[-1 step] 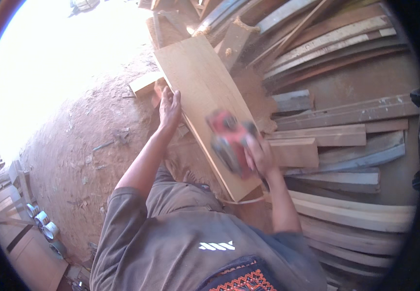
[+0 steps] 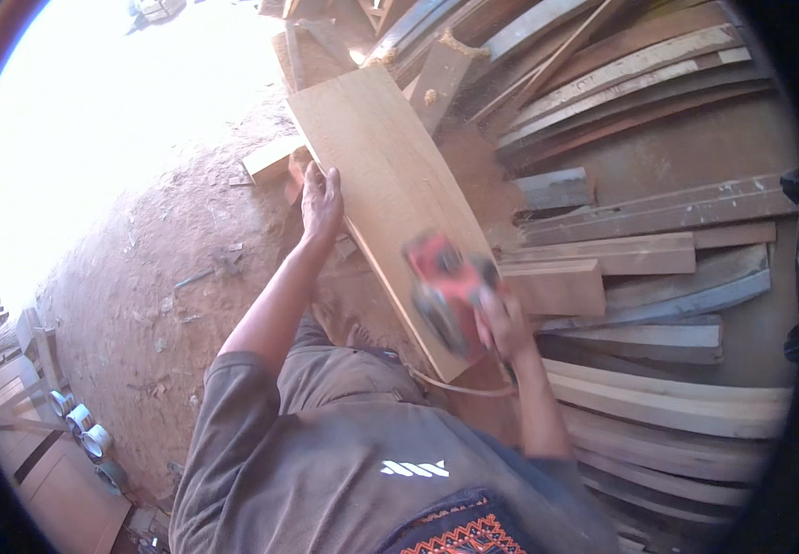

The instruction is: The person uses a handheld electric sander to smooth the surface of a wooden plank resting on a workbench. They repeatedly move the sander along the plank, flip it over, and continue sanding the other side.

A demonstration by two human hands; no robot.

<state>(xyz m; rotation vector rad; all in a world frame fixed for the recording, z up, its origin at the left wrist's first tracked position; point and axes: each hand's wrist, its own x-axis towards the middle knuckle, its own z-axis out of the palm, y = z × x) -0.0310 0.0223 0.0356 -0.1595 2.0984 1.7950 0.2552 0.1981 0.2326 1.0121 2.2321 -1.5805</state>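
A long pale wooden board (image 2: 385,157) lies slanting in front of me, its near end close to my waist. My left hand (image 2: 323,205) grips the board's left edge about midway, its fingers pointing away from me along the edge. Over the near end of the board, my right hand (image 2: 504,325) is closed round the handle of a red and black electric planer (image 2: 444,277). Motion blurs the planer, and its underside is hidden. A cord (image 2: 459,388) curves below the board's near end.
Stacked planks and beams (image 2: 644,249) fill the right side. A small wood block (image 2: 272,159) sits beside the board's left edge. Sawdust (image 2: 473,171) lies along its right side. Wood scraps are scattered over the dirt floor (image 2: 159,268); several white rolls (image 2: 79,418) stand at lower left.
My right hand has moved the planer slightly toward me and to the right, nearer the board's near end. My left hand stays at the edge.
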